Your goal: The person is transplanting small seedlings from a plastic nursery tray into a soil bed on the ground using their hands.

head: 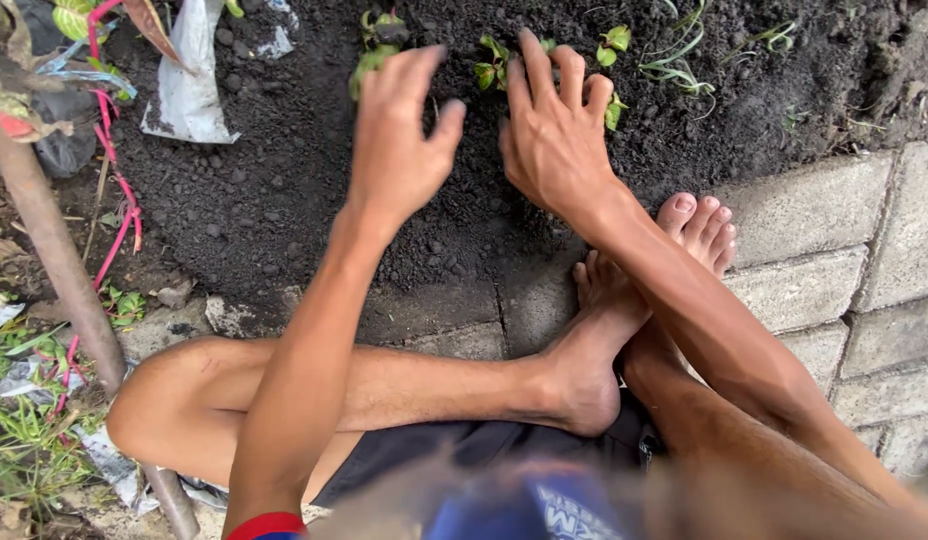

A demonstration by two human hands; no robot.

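Small green seedling stands in dark soil between both hands, nearer right hand; left hand spread, both apparently empty.

Both hands, left hand beside right hand, rest on soil at upper centre; seedlings just above them, pavers lower right.

An outdoor garden bed is showing here: dark loose soil is lying planted with small green seedlings, grey paving blocks are edging it, and grass is growing beside a rusty pipe.
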